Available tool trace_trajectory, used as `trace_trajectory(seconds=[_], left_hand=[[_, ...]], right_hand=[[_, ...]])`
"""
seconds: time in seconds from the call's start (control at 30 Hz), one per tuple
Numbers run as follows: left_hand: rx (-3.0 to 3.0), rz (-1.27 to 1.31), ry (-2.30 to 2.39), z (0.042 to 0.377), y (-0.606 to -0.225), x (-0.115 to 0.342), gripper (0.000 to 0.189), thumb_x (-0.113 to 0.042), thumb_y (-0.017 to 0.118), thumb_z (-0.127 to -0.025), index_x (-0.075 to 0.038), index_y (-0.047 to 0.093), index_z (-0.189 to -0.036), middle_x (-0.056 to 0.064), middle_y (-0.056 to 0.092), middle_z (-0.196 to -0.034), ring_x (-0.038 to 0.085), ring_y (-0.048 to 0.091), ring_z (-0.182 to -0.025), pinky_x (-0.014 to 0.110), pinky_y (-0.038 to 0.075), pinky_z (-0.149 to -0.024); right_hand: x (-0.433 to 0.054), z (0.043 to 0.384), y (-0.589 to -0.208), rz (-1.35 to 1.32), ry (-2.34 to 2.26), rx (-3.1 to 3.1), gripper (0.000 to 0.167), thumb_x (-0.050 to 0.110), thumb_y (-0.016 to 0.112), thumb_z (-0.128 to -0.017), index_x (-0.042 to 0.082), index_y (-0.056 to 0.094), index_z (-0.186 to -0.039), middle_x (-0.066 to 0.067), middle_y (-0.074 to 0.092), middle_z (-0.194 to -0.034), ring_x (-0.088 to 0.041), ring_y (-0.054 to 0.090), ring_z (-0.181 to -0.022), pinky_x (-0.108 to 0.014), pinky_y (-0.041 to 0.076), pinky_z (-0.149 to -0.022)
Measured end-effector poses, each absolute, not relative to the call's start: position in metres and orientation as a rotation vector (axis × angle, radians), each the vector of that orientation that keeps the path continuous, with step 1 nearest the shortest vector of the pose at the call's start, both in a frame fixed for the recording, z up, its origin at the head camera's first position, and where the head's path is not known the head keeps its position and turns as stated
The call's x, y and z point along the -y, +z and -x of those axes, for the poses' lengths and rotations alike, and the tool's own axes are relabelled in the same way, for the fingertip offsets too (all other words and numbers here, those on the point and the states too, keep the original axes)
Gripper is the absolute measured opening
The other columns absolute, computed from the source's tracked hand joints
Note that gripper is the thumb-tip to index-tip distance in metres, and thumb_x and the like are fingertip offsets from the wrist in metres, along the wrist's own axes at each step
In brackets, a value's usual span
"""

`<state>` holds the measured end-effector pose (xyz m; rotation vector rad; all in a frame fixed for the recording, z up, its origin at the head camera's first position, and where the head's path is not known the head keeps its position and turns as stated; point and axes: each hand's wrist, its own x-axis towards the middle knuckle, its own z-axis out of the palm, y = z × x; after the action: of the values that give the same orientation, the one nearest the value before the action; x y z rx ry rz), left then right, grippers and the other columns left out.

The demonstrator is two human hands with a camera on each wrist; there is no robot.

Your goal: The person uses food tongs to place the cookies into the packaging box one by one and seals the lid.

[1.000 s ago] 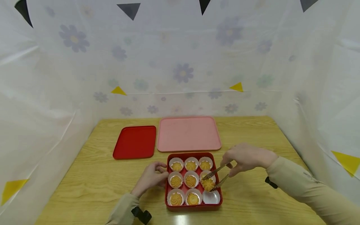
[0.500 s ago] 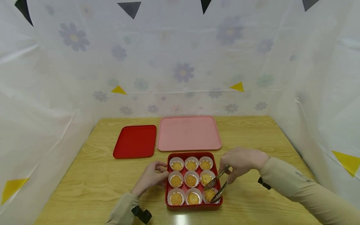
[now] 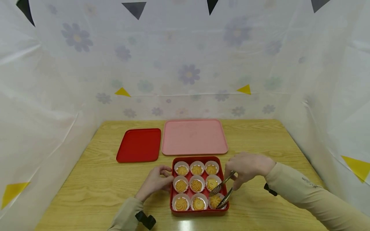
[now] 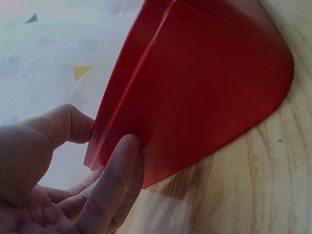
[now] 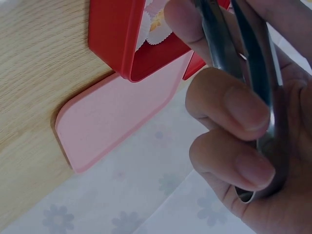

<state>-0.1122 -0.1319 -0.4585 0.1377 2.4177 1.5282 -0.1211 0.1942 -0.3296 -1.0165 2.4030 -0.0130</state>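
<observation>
A red box (image 3: 199,213) holds rows of piped cookies in white paper cups. My left hand (image 3: 156,183) grips the box's left side; in the left wrist view its fingers (image 4: 109,190) lie against the red outer wall (image 4: 204,92), and another digit meets the rim. My right hand (image 3: 245,168) holds metal tongs (image 3: 224,182), its fingers curled around the handle in the right wrist view. The tong tips are spread about the cookie (image 3: 215,201) in the near right cup; whether they touch it I cannot tell. That cookie sits in its paper cup.
Behind the box lies a pink tray (image 3: 194,137), with a smaller red tray (image 3: 138,146) to its left. All stand on a wooden table (image 3: 101,179). White flower-patterned sheeting (image 3: 188,57) encloses the back and sides.
The tongs moved toward me with a cookie from above the middle right cup, lowering it into the near right cup. The tips then spread a little. My left hand stayed put.
</observation>
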Motion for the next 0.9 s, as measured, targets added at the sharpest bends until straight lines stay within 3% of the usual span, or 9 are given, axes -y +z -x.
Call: trace_trajectory(seconds=[0.47, 0.7, 0.9], left_hand=[[-2.421, -0.127, 1.527, 0.111, -0.457, 0.132, 0.037, -0.011, 0.072, -0.085, 0.006, 0.060, -0.116, 0.013, 0.069, -0.089, 0.014, 0.065, -0.072, 0.027, 0.058, -0.063], [-2.404, -0.117, 1.537, 0.110, -0.458, 0.132, 0.038, -0.010, 0.072, -0.085, 0.006, 0.059, -0.117, 0.013, 0.068, -0.089, 0.014, 0.065, -0.071, 0.029, 0.060, -0.062], [-2.411, -0.128, 1.529, 0.109, -0.457, 0.132, 0.037, -0.010, 0.072, -0.085, 0.006, 0.060, -0.116, 0.012, 0.068, -0.088, 0.014, 0.064, -0.072, 0.029, 0.059, -0.063]], right_hand=[[-0.194, 0.121, -0.330, 1.012, -0.036, -2.404, 0.013, 0.031, 0.087, -0.075, 0.031, 0.074, -0.078, 0.020, 0.058, -0.066, 0.001, 0.044, -0.059, -0.019, 0.033, -0.053], [-0.203, 0.123, -0.335, 1.019, -0.108, -2.428, 0.020, 0.033, 0.087, -0.075, 0.034, 0.078, -0.092, 0.022, 0.060, -0.071, 0.003, 0.047, -0.068, -0.019, 0.037, -0.060], [-0.219, 0.128, -0.344, 1.030, -0.348, -2.357, 0.026, 0.035, 0.082, -0.080, 0.028, 0.078, -0.105, 0.021, 0.065, -0.078, 0.006, 0.051, -0.073, -0.018, 0.041, -0.065]])
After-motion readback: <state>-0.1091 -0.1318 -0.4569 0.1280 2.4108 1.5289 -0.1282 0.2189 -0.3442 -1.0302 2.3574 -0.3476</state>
